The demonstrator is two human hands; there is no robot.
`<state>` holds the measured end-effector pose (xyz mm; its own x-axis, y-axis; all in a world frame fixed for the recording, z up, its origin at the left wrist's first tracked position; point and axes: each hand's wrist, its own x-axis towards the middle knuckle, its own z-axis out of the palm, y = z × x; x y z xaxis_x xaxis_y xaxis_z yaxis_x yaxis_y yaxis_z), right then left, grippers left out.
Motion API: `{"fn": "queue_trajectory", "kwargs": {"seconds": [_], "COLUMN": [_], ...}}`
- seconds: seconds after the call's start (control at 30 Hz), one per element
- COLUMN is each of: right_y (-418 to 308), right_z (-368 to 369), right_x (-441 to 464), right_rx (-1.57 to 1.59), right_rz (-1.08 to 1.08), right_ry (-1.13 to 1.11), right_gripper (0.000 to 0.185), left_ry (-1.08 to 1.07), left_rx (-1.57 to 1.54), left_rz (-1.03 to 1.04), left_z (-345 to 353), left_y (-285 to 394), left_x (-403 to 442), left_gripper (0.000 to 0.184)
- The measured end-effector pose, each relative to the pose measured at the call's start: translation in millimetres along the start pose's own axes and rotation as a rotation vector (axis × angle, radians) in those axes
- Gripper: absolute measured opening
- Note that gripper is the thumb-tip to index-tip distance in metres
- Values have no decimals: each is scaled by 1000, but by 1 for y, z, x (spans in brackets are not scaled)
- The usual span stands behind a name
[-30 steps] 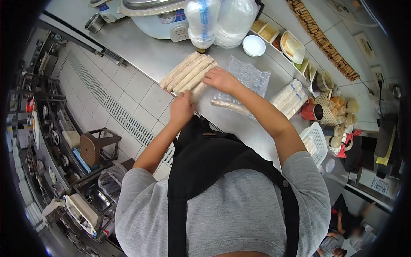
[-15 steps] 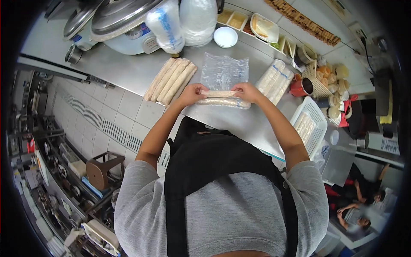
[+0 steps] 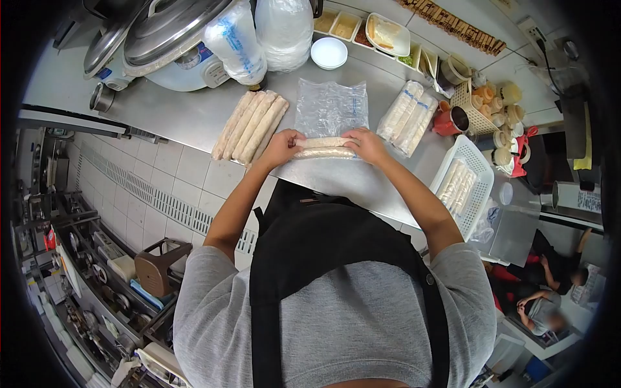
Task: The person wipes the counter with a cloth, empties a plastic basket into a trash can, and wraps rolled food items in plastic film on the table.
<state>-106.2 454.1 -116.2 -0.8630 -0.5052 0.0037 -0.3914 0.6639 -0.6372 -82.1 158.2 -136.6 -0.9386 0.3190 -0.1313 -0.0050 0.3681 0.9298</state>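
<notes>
My left hand is closed on the left end of a pale, speckled roll, and my right hand pinches its right end. The roll lies level on a clear plastic sheet, just beyond a second roll wrapped in the sheet's near edge. To the left, several bare rolls lie side by side on the steel counter. Right of the sheet are wrapped rolls in clear plastic with blue marks.
A white basket holding wrapped rolls stands at the right, near a red cup. Behind are a white bowl, food trays, bundled plastic bags and a large cooker. People sit at the lower right.
Both hands left the bare rolls; one roll now lies between them on the plastic sheet. In the last half second the hands have barely moved, while the view has shifted slightly.
</notes>
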Motion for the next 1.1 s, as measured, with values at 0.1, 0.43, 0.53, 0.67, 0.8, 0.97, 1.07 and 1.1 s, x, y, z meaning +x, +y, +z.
{"fn": "queue_trajectory", "kwargs": {"seconds": [0.1, 0.43, 0.53, 0.67, 0.8, 0.97, 1.07, 1.1], "right_y": [1, -13, -3, 8, 25, 18, 18, 22], "right_z": [2, -16, -8, -13, -21, -33, -30, -24], "right_x": [-1, -26, -24, -12, 24, 64, 78, 84], "right_rx": [19, -349, -413, -288, -168, -396, -419, -438], "right_rz": [-23, -226, -316, -205, -22, 175, 67, 46], "right_ry": [7, -78, -5, -21, -141, -245, -34, -16], "right_gripper": [25, 50, 51, 36, 25, 24, 31, 34], "left_ry": [35, 66, 47, 16, -22, 151, 160, 162], "left_rx": [20, 684, 763, 677, 758, 961, 1020, 1019], "left_rz": [50, 434, 398, 327, 185, 126, 206, 203], "left_z": [1, 16, 22, 11, 6, 17, 24, 30], "left_y": [-2, 37, 29, 23, 23, 35, 40, 35], "left_x": [-1, -18, -13, 6, 40, 71, 82, 84], "left_gripper": [27, 61, 51, 29, 24, 23, 26, 26]}}
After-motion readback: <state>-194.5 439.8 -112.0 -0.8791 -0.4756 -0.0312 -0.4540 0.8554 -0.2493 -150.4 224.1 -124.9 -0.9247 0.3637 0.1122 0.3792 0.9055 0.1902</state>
